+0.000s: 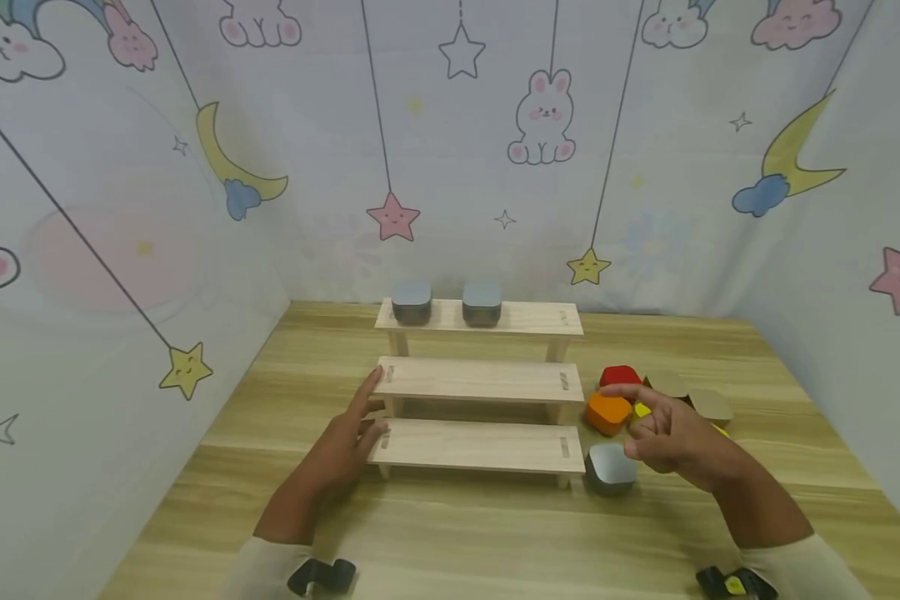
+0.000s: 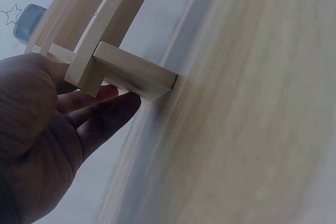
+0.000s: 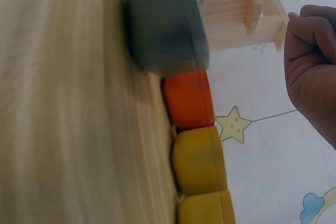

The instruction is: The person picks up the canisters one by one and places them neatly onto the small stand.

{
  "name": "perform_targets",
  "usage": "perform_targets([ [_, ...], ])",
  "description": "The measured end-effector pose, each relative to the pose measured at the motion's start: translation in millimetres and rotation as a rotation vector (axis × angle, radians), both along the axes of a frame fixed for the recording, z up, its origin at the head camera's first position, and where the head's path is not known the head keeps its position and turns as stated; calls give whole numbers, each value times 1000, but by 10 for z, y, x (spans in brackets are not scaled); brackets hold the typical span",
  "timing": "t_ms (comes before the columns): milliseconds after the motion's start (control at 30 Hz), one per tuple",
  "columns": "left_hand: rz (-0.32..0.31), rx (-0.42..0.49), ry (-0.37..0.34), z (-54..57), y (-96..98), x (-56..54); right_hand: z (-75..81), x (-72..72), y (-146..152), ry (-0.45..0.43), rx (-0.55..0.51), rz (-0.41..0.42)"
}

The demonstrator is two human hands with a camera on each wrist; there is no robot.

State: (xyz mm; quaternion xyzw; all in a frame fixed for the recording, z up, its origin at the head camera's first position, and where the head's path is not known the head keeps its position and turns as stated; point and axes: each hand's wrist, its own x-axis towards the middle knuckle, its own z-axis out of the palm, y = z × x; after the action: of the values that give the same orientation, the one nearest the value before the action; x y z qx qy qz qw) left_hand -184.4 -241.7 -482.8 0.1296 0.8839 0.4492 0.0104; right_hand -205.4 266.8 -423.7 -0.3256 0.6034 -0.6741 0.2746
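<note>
A light wooden three-tier stand point(image 1: 480, 379) stands on the table. My left hand point(image 1: 345, 446) is at its left side, one finger reaching the middle tier and the thumb at the end of the lowest. In the left wrist view the fairly straight fingers point(image 2: 105, 116) lie beside the stand's leg point(image 2: 136, 72). My right hand point(image 1: 667, 433), index finger pointing out and other fingers curled in, hovers over several coloured blocks, holding nothing. Nearest it are a grey rounded block point(image 1: 611, 468), an orange block point(image 1: 608, 413) and a red block point(image 1: 621, 377).
Two grey rounded blocks, a left one point(image 1: 412, 302) and a right one point(image 1: 482, 303), sit on the top tier. Beige pieces point(image 1: 711, 406) and yellow blocks point(image 3: 199, 161) lie on the right. White cloth walls point(image 1: 465, 167) printed with stars and rabbits surround the wooden tabletop point(image 1: 495, 542).
</note>
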Motion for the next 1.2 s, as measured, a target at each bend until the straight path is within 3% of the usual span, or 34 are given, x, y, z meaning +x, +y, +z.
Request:
perform_targets([
  [300,-4,-4,10,27,-13,3,-156,-16,107,30,238,-62],
  [833,4,-11,-12,25,15,-8,-275,-58,257,62,385,-49],
  [1200,-5,-13,-4,29,13,11,-393,-89,279,69,480,-95],
])
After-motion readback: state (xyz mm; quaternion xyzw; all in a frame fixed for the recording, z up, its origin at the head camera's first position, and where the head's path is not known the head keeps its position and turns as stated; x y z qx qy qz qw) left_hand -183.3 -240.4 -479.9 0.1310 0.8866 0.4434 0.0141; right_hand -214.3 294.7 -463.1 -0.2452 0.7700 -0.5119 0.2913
